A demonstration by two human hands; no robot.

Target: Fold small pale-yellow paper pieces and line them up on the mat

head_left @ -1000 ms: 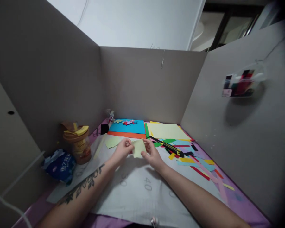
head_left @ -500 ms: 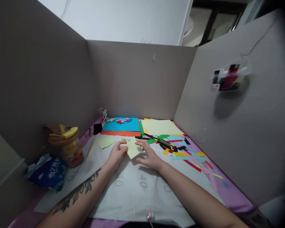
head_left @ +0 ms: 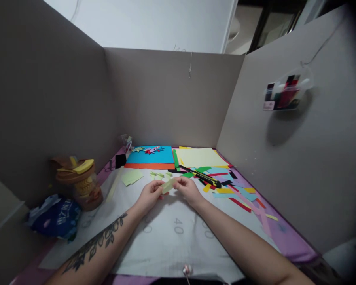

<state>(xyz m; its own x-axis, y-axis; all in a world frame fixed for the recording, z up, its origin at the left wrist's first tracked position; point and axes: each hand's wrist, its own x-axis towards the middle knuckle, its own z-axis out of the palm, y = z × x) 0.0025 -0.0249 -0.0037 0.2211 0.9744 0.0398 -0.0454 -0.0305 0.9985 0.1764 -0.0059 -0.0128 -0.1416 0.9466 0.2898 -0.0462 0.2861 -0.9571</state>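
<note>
Two hands, left hand (head_left: 150,194) and right hand (head_left: 190,190), are clamping on one pale green paper (head_left: 168,185), left of the cutter knife (head_left: 206,176).

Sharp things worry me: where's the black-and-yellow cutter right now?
In the head view, the cutter lies beyond the right hand, off to its right, among coloured paper strips.

Blurred lettering (head_left: 65,213) on the blue packet (head_left: 46,221), hanging pouch's (head_left: 284,93) contents unclear
</note>
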